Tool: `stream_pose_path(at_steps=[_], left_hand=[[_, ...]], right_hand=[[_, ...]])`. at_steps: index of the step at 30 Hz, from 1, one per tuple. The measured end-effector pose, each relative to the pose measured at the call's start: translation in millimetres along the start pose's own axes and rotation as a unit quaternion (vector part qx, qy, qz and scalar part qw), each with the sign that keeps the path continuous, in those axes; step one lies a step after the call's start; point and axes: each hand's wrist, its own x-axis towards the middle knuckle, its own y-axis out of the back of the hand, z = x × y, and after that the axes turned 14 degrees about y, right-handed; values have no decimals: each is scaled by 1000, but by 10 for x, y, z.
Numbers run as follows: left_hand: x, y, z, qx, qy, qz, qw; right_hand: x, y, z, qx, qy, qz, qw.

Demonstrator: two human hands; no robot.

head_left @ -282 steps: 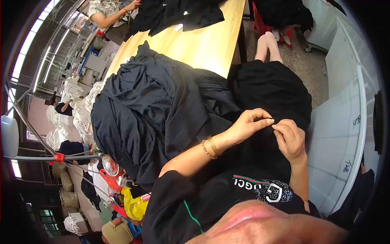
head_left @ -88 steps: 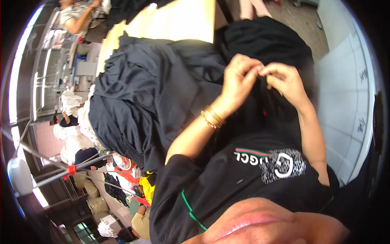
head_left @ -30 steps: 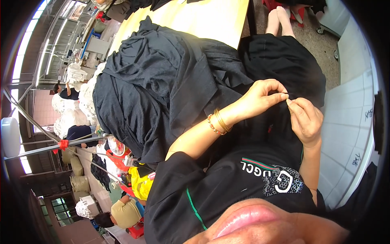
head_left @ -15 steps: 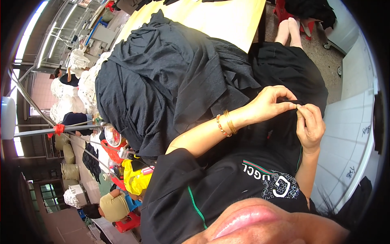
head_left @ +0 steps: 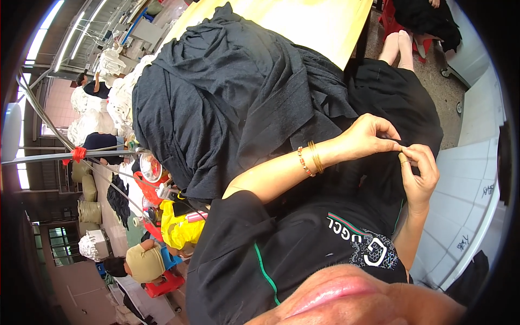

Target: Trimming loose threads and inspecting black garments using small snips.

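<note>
Over my lap, my two hands meet with the fingertips nearly touching. My left hand (head_left: 369,140), with bracelets on its wrist, pinches a bit of black cloth (head_left: 388,137) between thumb and forefinger. From the right, my right hand (head_left: 422,170) pinches at the same spot, its other fingers curled. The part between the fingertips is too small and dark to make out well. Beside my left forearm rises a big heap of dark grey knit fabric (head_left: 227,97), loosely folded.
The heap lies against a pale yellow tabletop (head_left: 319,27). A white panel (head_left: 460,195) stands close on my right. A yellow bag (head_left: 181,227) sits left, near a metal pole (head_left: 70,156). A co-worker in a beige top (head_left: 145,262) sits farther left; others are beyond, near white cloth piles.
The view has shifted a little, so the scene sits slightly differently. My hands stay together, pinching the black cloth; my right fingers have moved slightly.
</note>
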Motion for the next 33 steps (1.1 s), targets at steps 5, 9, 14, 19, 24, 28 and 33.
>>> stream_pose_path(at_steps=[5,9,14,19,24,28,33], left_hand=[[-5,23,20,30,38,-21,999],[-6,3,3,19,22,-12,999],[-22,-4,36,52,26,-19,998],[-98,-31,167,148,-4,5,989],[-56,-70,58,247,-163,79,952],[-59,-86,21,259,-200,91,940],[-59,-90,-16,255,-201,90,941]], right_hand=[[1,72,27,27,-33,-32,999],[8,121,66,60,-66,-55,994],[43,168,90,84,-99,-57,990],[-8,201,246,184,-174,-80,964],[-82,165,288,257,-224,-55,938],[-106,160,329,278,-241,-60,928],[-121,111,312,343,-283,-33,895]])
